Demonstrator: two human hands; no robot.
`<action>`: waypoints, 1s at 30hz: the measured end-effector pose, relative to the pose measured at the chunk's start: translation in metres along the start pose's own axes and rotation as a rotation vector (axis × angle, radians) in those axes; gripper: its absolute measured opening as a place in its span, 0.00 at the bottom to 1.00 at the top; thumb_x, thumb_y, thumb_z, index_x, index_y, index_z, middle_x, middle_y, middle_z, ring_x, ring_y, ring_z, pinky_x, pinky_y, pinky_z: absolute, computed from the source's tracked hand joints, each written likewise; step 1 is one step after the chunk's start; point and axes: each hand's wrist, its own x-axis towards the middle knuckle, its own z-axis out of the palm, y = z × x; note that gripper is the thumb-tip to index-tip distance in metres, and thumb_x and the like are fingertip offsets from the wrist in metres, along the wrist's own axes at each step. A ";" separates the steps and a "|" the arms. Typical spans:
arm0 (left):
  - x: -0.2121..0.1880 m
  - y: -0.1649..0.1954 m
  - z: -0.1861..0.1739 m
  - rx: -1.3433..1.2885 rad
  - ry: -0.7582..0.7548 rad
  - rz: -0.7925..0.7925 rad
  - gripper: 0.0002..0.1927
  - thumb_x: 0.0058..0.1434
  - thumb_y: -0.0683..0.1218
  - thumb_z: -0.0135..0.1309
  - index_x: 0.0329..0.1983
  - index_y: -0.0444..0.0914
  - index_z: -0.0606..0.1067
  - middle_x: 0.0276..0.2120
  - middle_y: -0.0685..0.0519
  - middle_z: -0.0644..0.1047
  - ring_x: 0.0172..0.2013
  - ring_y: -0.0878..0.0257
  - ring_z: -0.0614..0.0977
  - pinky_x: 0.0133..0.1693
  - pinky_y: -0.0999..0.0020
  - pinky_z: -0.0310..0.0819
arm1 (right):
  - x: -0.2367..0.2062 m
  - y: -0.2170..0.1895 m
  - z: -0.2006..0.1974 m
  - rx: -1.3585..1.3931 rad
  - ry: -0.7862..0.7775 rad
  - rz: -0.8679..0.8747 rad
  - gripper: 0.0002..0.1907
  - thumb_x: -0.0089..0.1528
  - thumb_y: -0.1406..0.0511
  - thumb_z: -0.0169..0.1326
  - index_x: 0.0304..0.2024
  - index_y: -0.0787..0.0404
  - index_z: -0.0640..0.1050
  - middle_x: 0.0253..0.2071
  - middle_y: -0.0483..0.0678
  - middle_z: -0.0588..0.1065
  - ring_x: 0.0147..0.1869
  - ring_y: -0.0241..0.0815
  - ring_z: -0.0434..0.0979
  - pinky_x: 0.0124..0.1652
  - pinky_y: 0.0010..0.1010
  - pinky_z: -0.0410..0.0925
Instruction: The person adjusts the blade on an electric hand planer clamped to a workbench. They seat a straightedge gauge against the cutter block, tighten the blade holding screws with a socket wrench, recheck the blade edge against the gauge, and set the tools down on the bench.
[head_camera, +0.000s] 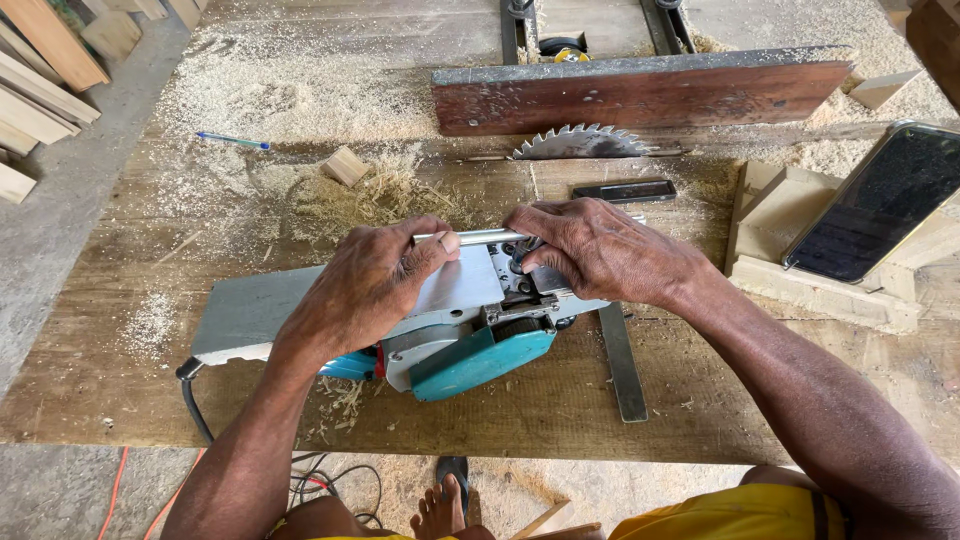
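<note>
Sawdusty workbench (120, 400): one teal planer (470, 340), both hands (365, 285) gripping it; one saw blade (580, 143)

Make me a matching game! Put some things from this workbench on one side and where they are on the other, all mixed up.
Things:
1. pen
2. saw blade
3. phone
4. planer

Places:
A. leaning on wood blocks at the right
B. under both hands, upside down
C. sticking up through the bench top, by a reddish board
D. lying in sawdust at the far left

Pairs: 1-D, 2-C, 3-A, 4-B
</note>
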 end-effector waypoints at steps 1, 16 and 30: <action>0.001 -0.001 0.000 -0.004 -0.014 -0.025 0.33 0.64 0.67 0.39 0.53 0.38 0.79 0.13 0.47 0.76 0.16 0.57 0.77 0.34 0.54 0.77 | 0.000 -0.001 0.000 -0.004 -0.019 0.056 0.16 0.65 0.61 0.52 0.52 0.63 0.70 0.39 0.56 0.77 0.38 0.63 0.79 0.37 0.52 0.67; 0.019 -0.032 0.017 0.084 0.160 0.201 0.21 0.72 0.53 0.45 0.53 0.31 0.76 0.33 0.56 0.87 0.33 0.57 0.85 0.45 0.61 0.77 | 0.003 -0.019 0.000 -0.038 -0.029 0.237 0.11 0.65 0.61 0.54 0.47 0.59 0.72 0.23 0.56 0.75 0.28 0.61 0.77 0.32 0.51 0.65; 0.024 -0.036 0.018 -0.012 0.239 0.160 0.13 0.68 0.46 0.50 0.33 0.32 0.75 0.23 0.57 0.84 0.28 0.68 0.87 0.31 0.66 0.79 | 0.004 -0.026 0.010 -0.138 0.031 0.254 0.12 0.62 0.66 0.56 0.46 0.62 0.71 0.27 0.57 0.79 0.34 0.65 0.78 0.33 0.54 0.67</action>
